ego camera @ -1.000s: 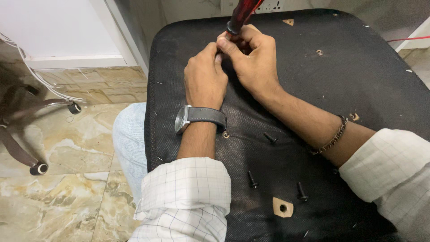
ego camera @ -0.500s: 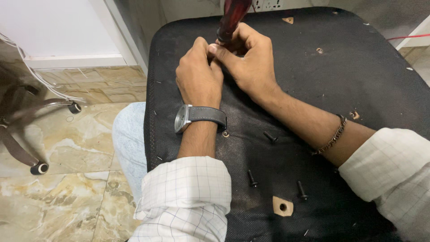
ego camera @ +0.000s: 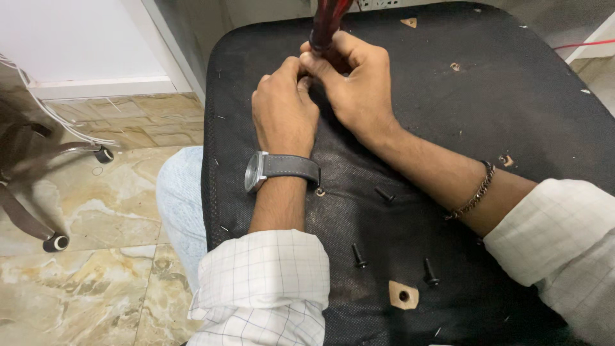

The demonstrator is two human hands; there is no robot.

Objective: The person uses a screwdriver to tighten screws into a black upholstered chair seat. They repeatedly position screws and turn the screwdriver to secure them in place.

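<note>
An upturned chair seat (ego camera: 500,109) covered in black fabric lies across my lap. My right hand (ego camera: 355,83) is closed around the lower part of a dark red screwdriver handle (ego camera: 327,22), held upright over the seat's far part. My left hand (ego camera: 282,112), with a grey watch on the wrist, presses in beside it; its fingertips pinch at the tool's shaft, and what they hold is hidden. Three loose black bolts lie on the fabric near my forearms: one (ego camera: 384,194), another (ego camera: 359,256) and a third (ego camera: 431,273).
A torn patch with a mounting hole (ego camera: 403,296) shows bare wood near the seat's front; more such holes (ego camera: 506,160) dot the fabric. A chair base with castors (ego camera: 54,242) stands on the marble floor at left, by a white wall.
The screwdriver handle has swung from leaning right to nearly upright. My left hand's fingers have closed in tighter against the right hand.
</note>
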